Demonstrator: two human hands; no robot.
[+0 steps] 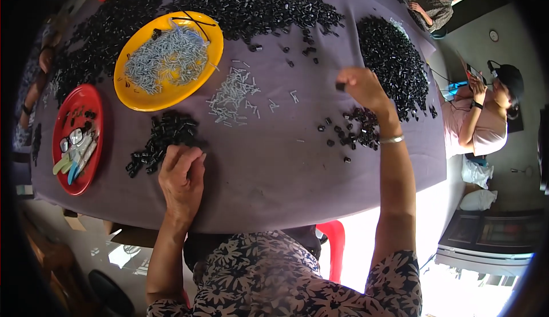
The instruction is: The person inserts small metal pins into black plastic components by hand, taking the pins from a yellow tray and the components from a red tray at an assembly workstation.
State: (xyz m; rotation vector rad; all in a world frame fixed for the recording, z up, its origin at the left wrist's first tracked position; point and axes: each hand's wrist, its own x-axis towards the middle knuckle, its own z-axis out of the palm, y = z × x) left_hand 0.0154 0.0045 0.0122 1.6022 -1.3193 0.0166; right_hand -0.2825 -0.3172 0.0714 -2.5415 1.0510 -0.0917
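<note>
My right hand [368, 92] is raised over the cloth, its fingers pinched on a small black plastic piece [341, 86]. Just below it lies a loose cluster of dark, shiny small pieces [360, 129]. My left hand [182, 179] has its fingers curled closed; whatever they may hold is hidden. It rests at the near edge of a heap of black plastic pieces [167, 137]. Between and beyond my hands is a small pile of thin, pale metallic pins [231, 95], with a few strays to its right.
A yellow oval plate [128, 100] holds many pins and dark sticks. At left, a red oval tray [95, 114] carries eyeglasses and handled tools. Large heaps of black pieces [251, 5] cover the far table. Two people [477, 111] [432, 5] are at the right. A red chair [334, 248] stands nearby.
</note>
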